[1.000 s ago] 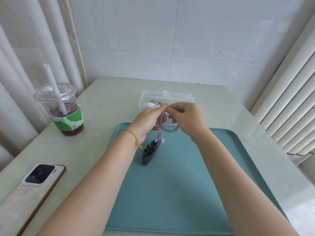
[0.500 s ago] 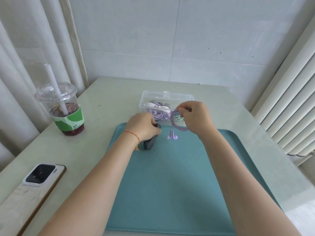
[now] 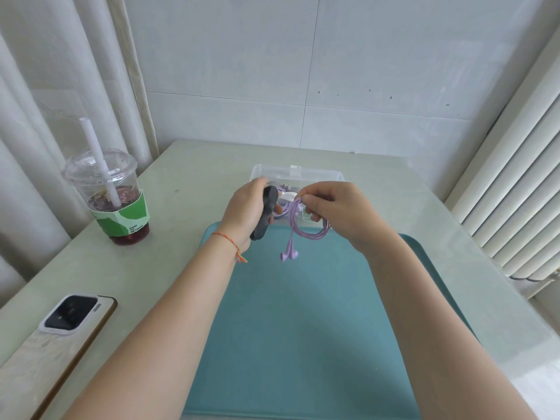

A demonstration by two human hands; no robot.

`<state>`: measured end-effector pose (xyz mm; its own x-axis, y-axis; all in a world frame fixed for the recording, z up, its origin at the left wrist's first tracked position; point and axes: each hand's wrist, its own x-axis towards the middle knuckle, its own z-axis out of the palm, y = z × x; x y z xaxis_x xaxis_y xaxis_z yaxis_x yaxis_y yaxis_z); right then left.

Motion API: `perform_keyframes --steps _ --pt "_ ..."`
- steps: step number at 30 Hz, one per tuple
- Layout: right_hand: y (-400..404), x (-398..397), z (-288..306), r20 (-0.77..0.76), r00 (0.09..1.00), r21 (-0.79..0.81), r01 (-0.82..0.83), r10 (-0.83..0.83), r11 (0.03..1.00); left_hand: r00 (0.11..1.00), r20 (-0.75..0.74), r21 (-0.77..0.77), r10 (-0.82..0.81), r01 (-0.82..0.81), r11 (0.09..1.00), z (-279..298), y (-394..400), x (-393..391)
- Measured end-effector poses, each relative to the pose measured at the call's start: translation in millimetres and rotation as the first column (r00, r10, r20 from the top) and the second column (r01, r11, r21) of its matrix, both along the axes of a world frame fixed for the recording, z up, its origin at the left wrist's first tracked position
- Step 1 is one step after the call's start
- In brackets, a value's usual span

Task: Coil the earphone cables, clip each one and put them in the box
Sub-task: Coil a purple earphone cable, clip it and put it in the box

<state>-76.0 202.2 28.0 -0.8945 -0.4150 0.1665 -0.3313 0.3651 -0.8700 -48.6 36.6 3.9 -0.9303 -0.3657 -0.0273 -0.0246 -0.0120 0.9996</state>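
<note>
The left hand is gripping a black plastic clip while the right hand is pinching a coiled lilac earphone cable — earbuds dangling — both raised over the teal tray, just before the clear plastic box.

Your arms are bare, with no sleeves showing. A thin red string bracelet circles your left wrist. Its knotted, multicoloured ends dangle loose.
</note>
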Motion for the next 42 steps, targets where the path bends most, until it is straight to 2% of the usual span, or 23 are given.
perform_keyframes --steps 3,7,10,15,19,24,29,32,37,40,42 --pt "0.0 0.8 0.0 0.024 0.999 -0.03 -0.02 0.021 0.999 1.0 0.014 0.027 -0.019 0.018 0.999 2.4 -0.5 0.8" --pt "0.2 1.3 -0.4 0.038 0.999 -0.042 -0.03 0.032 0.999 0.991 -0.066 0.083 -0.116 0.121 0.989 -2.2 -0.1 0.5" --pt "0.7 1.0 0.2 0.034 0.999 -0.049 -0.024 0.026 0.999 0.988 -0.099 0.141 -0.115 0.128 0.982 0.3 1.8 4.2" --pt "1.1 1.5 1.2 0.038 0.999 -0.049 -0.021 0.023 0.999 0.995 -0.066 0.016 -0.081 0.082 0.996 2.1 -0.6 3.9" --pt "1.0 2.2 1.4 0.033 0.999 -0.02 -0.03 0.031 0.999 0.994 0.004 0.157 -0.113 0.111 0.981 5.0 -0.3 3.6" --pt "-0.2 2.9 1.6 0.03 0.999 -0.013 -0.03 0.031 0.999 0.977 -0.039 0.078 -0.208 0.21 0.974 -0.3 -0.6 4.2" --pt "-2.7 4.8 1.5 0.024 0.999 -0.021 -0.021 0.022 1.0 0.981 -0.081 -0.042 -0.175 0.172 0.984 1.4 1.8 6.1" --pt "-6.1 7.4 1.6 0.019 0.999 -0.036 -0.031 0.031 0.999 0.984 0.008 -0.015 -0.178 0.178 0.984 5.7 4.8 8.1" --pt "-11.7 10.7 1.8 -0.042 0.999 -0.061 0.016 -0.019 0.998 0.97 0.106 -0.099 -0.22 0.231 0.968 2.2 12.4 8.2" --pt "-12.1 10.4 2.0 -0.094 0.993 -0.044 0.07 -0.074 0.997 0.958 0.116 -0.059 -0.262 0.27 0.961 6.8 18.9 12.7" --pt "-11.4 9.9 2.7 -0.119 0.987 -0.03 0.108 -0.111 0.994 0.957 0.109 -0.095 -0.27 0.28 0.955 10.3 21.8 15.9"
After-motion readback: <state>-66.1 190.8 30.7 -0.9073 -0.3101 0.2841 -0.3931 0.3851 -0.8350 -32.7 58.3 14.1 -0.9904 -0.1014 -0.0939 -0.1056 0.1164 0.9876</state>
